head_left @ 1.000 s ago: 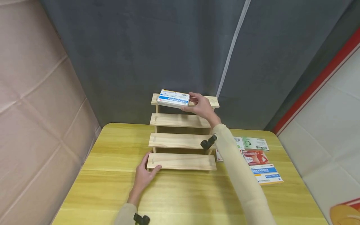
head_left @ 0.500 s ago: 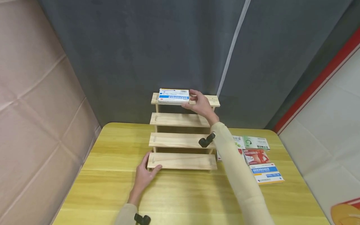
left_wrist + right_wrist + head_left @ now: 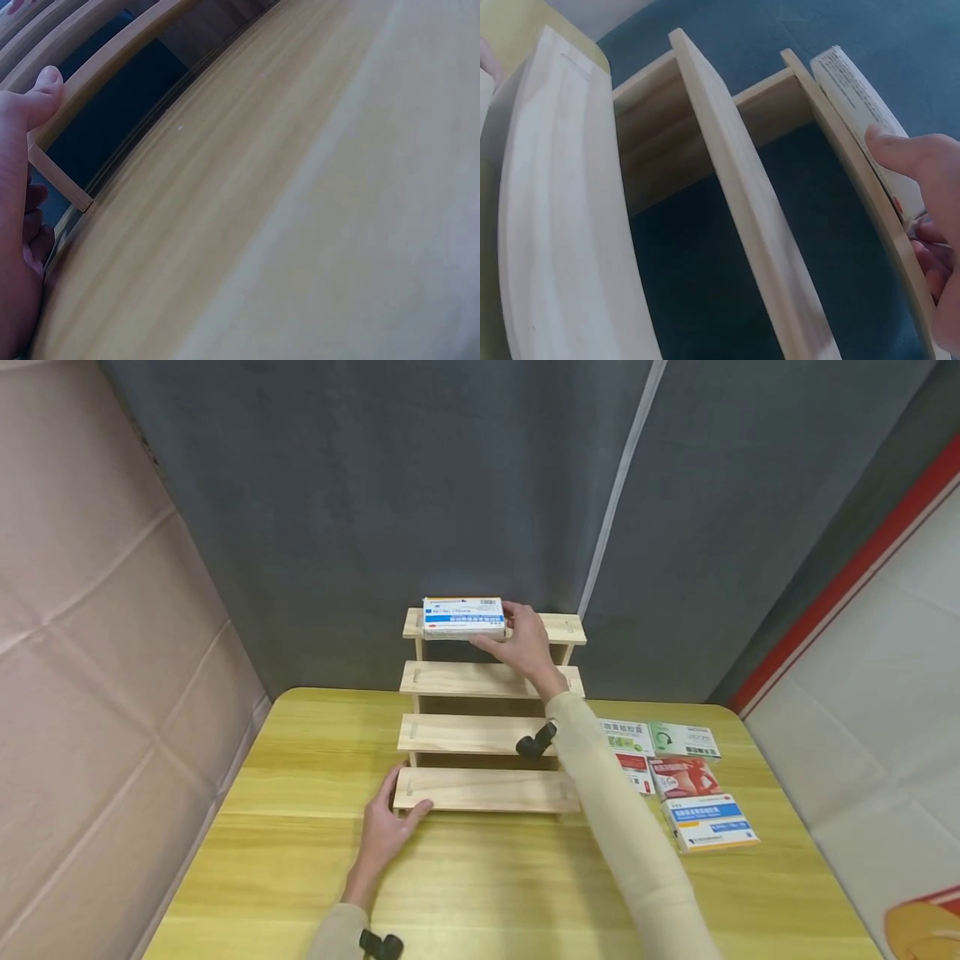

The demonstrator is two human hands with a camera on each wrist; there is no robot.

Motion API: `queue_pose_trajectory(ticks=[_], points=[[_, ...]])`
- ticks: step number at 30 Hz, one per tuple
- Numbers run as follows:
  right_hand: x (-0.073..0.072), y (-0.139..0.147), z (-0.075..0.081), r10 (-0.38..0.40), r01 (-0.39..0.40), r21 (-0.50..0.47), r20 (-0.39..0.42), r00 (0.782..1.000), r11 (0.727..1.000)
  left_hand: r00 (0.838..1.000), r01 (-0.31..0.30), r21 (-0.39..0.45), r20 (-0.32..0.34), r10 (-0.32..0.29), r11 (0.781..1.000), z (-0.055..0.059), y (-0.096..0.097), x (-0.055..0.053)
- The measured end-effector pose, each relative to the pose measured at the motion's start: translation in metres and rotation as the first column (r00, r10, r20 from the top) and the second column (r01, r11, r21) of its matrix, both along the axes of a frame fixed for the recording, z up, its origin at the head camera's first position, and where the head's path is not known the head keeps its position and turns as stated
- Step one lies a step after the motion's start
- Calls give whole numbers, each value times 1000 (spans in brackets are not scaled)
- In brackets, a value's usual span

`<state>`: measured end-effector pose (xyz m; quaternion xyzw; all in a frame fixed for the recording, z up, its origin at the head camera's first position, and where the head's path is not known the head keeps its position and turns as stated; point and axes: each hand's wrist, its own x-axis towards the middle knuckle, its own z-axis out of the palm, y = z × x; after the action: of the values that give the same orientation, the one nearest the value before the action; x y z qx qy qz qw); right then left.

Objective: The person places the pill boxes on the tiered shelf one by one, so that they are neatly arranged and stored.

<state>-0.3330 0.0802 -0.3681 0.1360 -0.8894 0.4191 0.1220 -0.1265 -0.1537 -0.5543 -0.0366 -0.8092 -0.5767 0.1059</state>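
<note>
A white and blue medicine box (image 3: 462,618) lies flat on the left part of the top tier of a wooden stepped display rack (image 3: 480,790). My right hand (image 3: 522,645) holds the box at its right end. In the right wrist view the thumb presses the box's long side, and the other fingers curl at its end, partly hidden. At the rack's lower left corner, my left hand (image 3: 384,828) grips the end of the bottom tier. Its thumb (image 3: 46,86) lies over the tier's front edge in the left wrist view, with the other fingers lower down.
Right of the rack, several medicine boxes lie on the yellow wooden table (image 3: 285,827): a green and white box (image 3: 684,741), a red box (image 3: 684,777) and a blue and white box (image 3: 709,823) among them. A grey curtain (image 3: 360,510) hangs behind the rack.
The medicine box has gone from tilted to lying level and square on the top tier. My right hand and forearm have shifted slightly left, uncovering more of the boxes on the table. The left hand stays put.
</note>
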Motion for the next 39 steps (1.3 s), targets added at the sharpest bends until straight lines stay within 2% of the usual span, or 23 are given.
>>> queue_pose_trajectory(ticks=[4, 8, 13, 18, 21, 30, 39], points=[[3, -7, -3, -63, 67, 68, -59, 996, 995, 1000, -5, 3, -9, 5, 1000, -1, 1, 0], [7, -9, -3, -98, 106, 106, -78, 992, 989, 1000, 0, 9, -19, 0, 1000, -2, 2, -2], [8, -6, -1, -62, 68, 108, -59, 996, 992, 1000, 1, 17, -19, 0, 1000, -2, 2, -3], [11, 5, 1, 16, -14, 66, -24, 1000, 998, 1000, -3, 9, -14, 3, 1000, 0, 1, -4], [12, 14, 2, 39, -38, 40, -12, 999, 998, 1000, -5, 3, -7, 5, 1000, 1, 1, -4], [19, 47, 1, -1, 0, -31, -25, 1000, 1000, 1000, -17, 5, -5, 17, 1000, -1, 1, -6], [32, 82, 2, -49, 48, -14, -39, 998, 999, 1000, -11, -9, -2, 11, 1000, 0, 0, -5]])
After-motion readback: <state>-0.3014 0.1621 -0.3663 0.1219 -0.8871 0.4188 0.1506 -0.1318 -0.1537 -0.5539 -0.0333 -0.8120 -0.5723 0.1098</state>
